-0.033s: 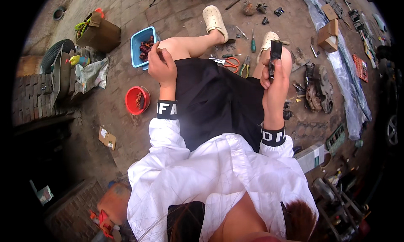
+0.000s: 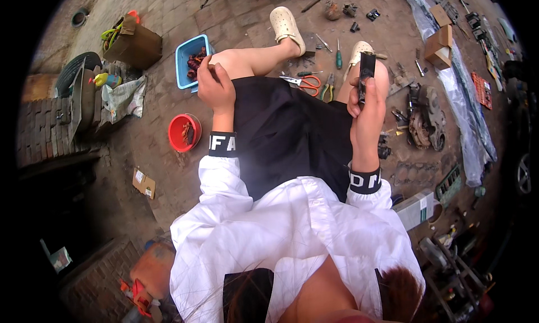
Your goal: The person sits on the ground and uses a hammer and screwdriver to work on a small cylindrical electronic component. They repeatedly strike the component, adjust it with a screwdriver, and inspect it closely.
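My right hand point(image 2: 366, 112) is closed round a flat, black, oblong thing point(image 2: 368, 67), held upright over my right knee; I cannot tell its kind. The thumb lies along its lower part. My left hand point(image 2: 217, 90) is raised beside my left knee with its fingers curled in, and whatever they may hold is hidden. Just beyond it stands a blue plastic basket point(image 2: 181, 70) with dark reddish pieces point(image 2: 195, 65) inside. A red bucket point(image 2: 173, 139) with a few brownish bits sits nearer, left of my left wrist.
Between my feet and lap lie orange-handled scissors point(image 2: 308, 86), pliers point(image 2: 328, 88) and a green-handled screwdriver point(image 2: 338, 59). Greasy metal parts point(image 2: 429, 121) spread to the right, near plastic sheeting point(image 2: 457, 110) and a small cardboard box point(image 2: 438, 47). A larger carton point(image 2: 137, 45) stands far left.
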Action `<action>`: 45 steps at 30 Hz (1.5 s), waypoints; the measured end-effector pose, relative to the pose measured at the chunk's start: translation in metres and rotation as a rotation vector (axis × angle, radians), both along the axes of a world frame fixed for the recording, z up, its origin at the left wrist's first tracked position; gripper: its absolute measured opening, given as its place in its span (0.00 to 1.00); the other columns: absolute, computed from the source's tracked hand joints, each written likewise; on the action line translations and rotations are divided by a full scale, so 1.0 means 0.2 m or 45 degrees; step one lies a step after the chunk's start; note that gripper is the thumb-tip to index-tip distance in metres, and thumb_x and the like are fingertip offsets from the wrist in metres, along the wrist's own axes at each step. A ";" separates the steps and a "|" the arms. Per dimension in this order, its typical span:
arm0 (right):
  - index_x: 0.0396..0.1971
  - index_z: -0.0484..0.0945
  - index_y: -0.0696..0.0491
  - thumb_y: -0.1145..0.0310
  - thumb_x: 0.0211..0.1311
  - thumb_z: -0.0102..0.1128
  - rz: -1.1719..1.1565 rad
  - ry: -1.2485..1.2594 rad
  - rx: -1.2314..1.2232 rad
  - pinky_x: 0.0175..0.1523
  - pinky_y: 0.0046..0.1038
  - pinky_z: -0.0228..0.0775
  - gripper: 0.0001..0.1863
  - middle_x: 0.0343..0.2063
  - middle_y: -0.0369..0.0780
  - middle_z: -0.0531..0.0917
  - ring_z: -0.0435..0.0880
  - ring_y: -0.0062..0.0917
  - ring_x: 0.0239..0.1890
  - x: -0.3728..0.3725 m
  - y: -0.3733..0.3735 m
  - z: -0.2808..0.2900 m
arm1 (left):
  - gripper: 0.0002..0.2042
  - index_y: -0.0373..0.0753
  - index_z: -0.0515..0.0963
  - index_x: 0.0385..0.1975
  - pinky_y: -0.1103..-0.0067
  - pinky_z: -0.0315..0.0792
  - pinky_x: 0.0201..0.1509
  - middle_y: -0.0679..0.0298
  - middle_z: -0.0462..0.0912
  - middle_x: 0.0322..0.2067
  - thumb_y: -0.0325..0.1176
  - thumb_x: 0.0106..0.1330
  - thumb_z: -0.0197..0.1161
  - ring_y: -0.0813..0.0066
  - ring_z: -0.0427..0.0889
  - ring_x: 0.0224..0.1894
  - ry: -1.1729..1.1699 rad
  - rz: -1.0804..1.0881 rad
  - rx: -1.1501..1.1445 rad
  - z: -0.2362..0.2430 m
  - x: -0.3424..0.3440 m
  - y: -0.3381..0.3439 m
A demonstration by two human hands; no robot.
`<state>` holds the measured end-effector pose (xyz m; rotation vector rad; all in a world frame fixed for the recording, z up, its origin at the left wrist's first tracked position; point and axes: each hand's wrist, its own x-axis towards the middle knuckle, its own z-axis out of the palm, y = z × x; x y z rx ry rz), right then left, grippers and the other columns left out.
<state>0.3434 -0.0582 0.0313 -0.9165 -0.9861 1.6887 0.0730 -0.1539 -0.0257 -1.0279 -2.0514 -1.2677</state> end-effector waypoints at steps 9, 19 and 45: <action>0.36 0.75 0.61 0.59 0.73 0.44 0.029 -0.051 -0.009 0.20 0.14 0.47 0.19 0.18 0.32 0.69 0.59 0.10 0.15 0.07 -0.05 0.01 | 0.12 0.33 0.74 0.42 0.85 0.59 0.19 0.65 0.69 0.18 0.33 0.71 0.45 0.82 0.65 0.16 -0.770 -0.421 0.429 0.15 0.01 0.05; 0.34 0.76 0.58 0.57 0.71 0.48 0.047 -0.134 -0.065 0.21 0.13 0.48 0.18 0.18 0.29 0.69 0.60 0.08 0.17 -0.11 0.05 -0.04 | 0.12 0.32 0.75 0.44 0.86 0.59 0.23 0.70 0.70 0.19 0.33 0.69 0.49 0.86 0.66 0.19 -0.617 -0.698 0.342 0.07 0.21 0.39; 0.27 0.74 0.58 0.64 0.59 0.66 -0.038 -0.594 -0.984 0.23 0.22 0.78 0.13 0.25 0.40 0.79 0.81 0.25 0.21 -1.43 0.96 -1.87 | 0.16 0.31 0.71 0.49 0.84 0.65 0.45 0.62 0.72 0.41 0.18 0.61 0.54 0.80 0.71 0.39 -1.847 -0.599 0.125 -0.13 0.01 0.48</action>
